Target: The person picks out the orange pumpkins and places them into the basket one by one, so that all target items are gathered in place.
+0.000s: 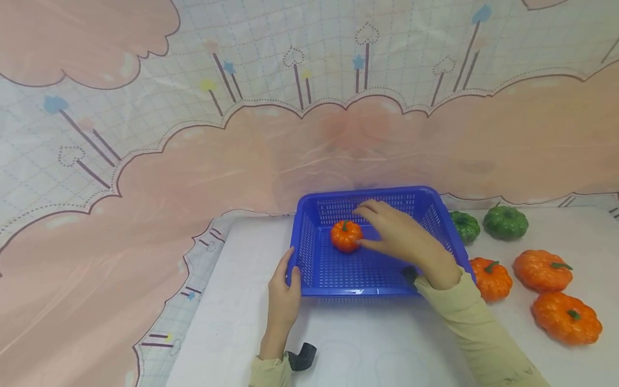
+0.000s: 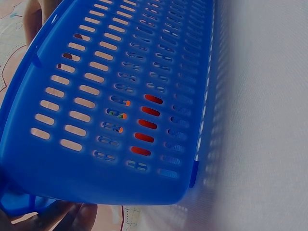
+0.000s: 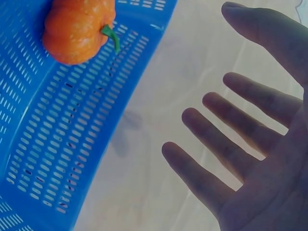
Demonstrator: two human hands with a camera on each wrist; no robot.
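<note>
- While the blue basket (image 1: 358, 292) is being held near its left corner by the left grip (image 1: 284, 301), clamped on the rim, one orange pumpkin (image 1: 346, 236) is being contained on its floor, stem up.
- Right grip (image 1: 406, 236): being held above the basket, the nearer to that pumpkin; fingers apart, nothing being grasped.
- Relation: the pumpkin is lying just left of and below those fingertips; no long axis is being shown.
- Surface: white table (image 1: 217, 322), by which the basket is being borne.
- Room: printed backdrop (image 1: 300, 156) behind; two green pumpkins (image 1: 505, 222) and three further orange pumpkins (image 1: 542, 270) are lying to the right.
</note>
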